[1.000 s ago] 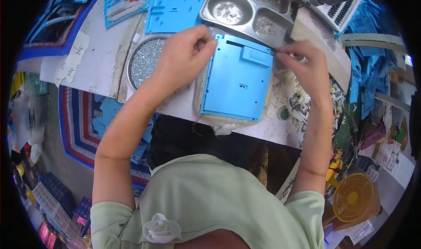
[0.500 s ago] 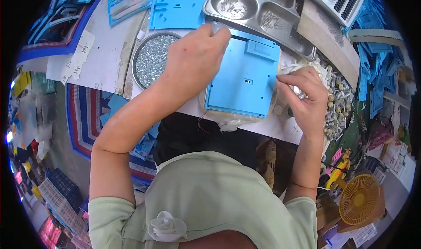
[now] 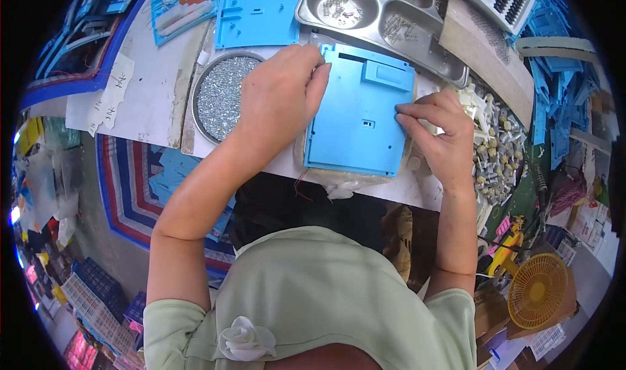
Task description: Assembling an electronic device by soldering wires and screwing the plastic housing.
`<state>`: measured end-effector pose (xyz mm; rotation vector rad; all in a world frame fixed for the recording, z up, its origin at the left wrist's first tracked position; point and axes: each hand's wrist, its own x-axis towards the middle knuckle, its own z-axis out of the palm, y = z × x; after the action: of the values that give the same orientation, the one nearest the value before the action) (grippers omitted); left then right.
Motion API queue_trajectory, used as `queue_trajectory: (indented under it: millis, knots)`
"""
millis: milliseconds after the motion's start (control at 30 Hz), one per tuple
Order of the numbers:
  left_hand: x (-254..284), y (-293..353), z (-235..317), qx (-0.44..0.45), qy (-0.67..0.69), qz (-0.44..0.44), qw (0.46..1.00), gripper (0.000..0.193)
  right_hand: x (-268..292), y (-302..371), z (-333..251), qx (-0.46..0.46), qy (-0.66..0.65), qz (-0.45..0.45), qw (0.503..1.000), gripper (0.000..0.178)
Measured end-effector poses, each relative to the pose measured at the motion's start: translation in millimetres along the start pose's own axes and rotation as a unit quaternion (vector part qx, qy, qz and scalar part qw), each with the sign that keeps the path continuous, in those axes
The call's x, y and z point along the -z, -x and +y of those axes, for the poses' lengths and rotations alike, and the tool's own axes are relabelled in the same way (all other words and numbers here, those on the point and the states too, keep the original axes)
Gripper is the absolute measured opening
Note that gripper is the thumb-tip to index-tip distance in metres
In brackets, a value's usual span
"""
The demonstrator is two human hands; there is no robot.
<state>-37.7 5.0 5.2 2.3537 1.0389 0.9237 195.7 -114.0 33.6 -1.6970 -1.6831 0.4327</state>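
Your white table [image 3: 153,109] stretches beneath the blue panel [image 3: 345,135]. Left of the panel sits a round bowl [image 3: 194,103]. Your left hand [image 3: 277,89] curls at the panel's upper-left corner, grip hidden; your right hand [image 3: 443,138] pinches narrowly at the panel's right edge, contents unclear.

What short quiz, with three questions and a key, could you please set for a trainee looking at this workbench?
1. True or false: the left hand is at the near right corner of the blue plastic panel.

2. Which of these stands just left of the panel?
A) the yellow fan
B) the round bowl of small silvery metal parts
C) the heap of off-white parts

3. At which edge of the panel are the fingertips of the right hand?

Key:
1. False; it is at the far left corner.
2. B
3. The right edge.
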Motion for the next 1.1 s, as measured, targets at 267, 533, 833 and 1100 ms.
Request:
queue_trajectory:
  millis: [267,533,833,1100]
  knots:
    - [7.3,-2.2,-3.0,0.098,0.075,-0.044,0.991,0.014,-2.4,1.2,0.2,-0.009,-0.019,0.003,1.0,0.014]
    - [2.1,-7.3,12.5,-0.057,-0.134,-0.024,0.989,0.016,0.1,1.0,1.0,0.011,0.006,-0.004,1.0,0.011]
    - [22.0,5.4,17.7,-0.042,-0.083,-0.009,0.996,0.008,-0.7,0.3,10.3,-0.012,-0.056,-0.02,0.998,0.015]
    - [11.9,14.8,44.5,-0.123,0.042,-0.061,0.99,0.014,-1.1,1.5,7.8,-0.124,-0.159,-0.048,0.978,0.016]
